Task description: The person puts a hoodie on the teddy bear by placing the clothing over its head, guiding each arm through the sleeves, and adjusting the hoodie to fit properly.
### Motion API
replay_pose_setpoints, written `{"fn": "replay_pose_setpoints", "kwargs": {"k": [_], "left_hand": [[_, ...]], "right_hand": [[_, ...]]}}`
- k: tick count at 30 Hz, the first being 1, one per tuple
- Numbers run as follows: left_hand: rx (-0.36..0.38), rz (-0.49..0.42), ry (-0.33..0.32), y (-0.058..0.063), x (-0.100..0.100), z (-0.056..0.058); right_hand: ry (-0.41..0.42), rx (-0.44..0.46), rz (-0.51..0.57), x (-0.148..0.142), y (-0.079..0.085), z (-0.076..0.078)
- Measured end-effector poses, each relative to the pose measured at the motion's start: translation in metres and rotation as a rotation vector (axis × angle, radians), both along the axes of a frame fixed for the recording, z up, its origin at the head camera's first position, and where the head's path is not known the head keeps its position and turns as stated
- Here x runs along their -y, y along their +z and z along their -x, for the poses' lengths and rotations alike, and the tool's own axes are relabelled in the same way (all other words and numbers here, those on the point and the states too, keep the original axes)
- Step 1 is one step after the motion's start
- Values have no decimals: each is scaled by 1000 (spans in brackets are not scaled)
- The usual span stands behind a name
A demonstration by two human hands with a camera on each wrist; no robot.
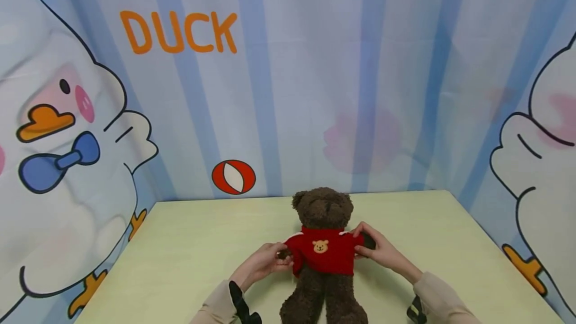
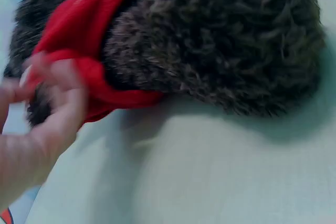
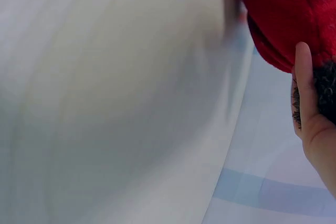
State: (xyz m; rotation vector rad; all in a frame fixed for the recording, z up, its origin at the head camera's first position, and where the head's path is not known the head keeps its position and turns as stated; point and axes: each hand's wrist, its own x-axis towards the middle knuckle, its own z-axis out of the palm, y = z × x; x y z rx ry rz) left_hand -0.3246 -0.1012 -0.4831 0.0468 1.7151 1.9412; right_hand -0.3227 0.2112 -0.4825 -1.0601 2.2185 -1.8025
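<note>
A dark brown, curly-furred teddy bear (image 1: 324, 294) faces me at the near middle of the table. It wears a red sweater (image 1: 335, 259) with a small tan bear face on the chest. On the left, my left hand (image 1: 264, 264) has its fingers and thumb around the bear's arm at the sleeve cuff; the left wrist view shows these fingers (image 2: 65, 100) blurred beside the red sleeve. My right hand (image 1: 382, 251) grips the other arm, thumb below and fingers over the red sleeve. Dark fur shows past the thumb (image 3: 304, 77) in the right wrist view.
The pale yellow table (image 1: 202, 234) runs back to a blue striped curtain (image 1: 297, 89) printed with ducks and the word DUCK. Black straps (image 1: 240, 304) sit at both wrists, over beige sleeves.
</note>
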Motion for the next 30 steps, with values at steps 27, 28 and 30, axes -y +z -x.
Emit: {"fn": "replay_pose_setpoints", "kwargs": {"k": [27, 28, 30], "left_hand": [[-280, 99, 36, 4, 0, -4], [-295, 103, 37, 3, -1, -4], [-312, 108, 49, 2, -2, -4]], "right_hand": [[-107, -141, -562, -6, 48, 6], [-151, -183, -641, -1, 60, 3], [-270, -284, -778, 14, 84, -5]]}}
